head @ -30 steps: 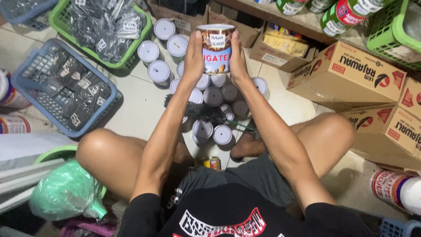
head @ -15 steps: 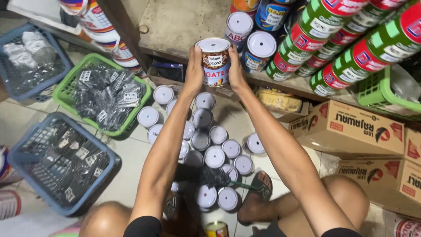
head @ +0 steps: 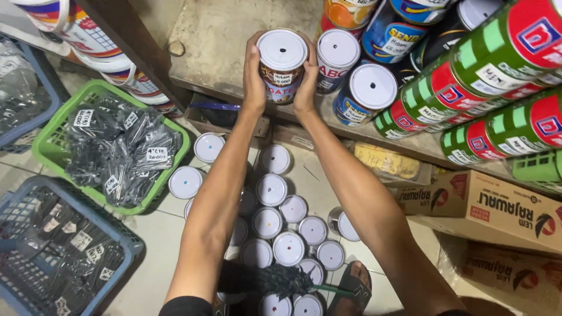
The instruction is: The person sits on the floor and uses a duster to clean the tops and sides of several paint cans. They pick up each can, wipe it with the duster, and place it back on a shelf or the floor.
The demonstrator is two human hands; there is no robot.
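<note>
Held: round metal tin w/ white lid [head: 282, 64], upright on the grey shelf [head: 216, 41]
Grip: left hand [head: 253, 73] + right hand [head: 307, 82] clasp tin's 2 sides
Axis: vertical; tin between both hands, equally near
Right of it: white-lidded tins [head: 354, 76]

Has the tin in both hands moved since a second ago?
Yes. The tin has gone up from above the floor tins to the shelf.

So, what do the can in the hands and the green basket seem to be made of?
The can looks like metal: flat white pressed lid with a rim, glossy printed wall. The green basket looks like moulded plastic: matte, with an open lattice wall. Both are judged by look only.
</note>
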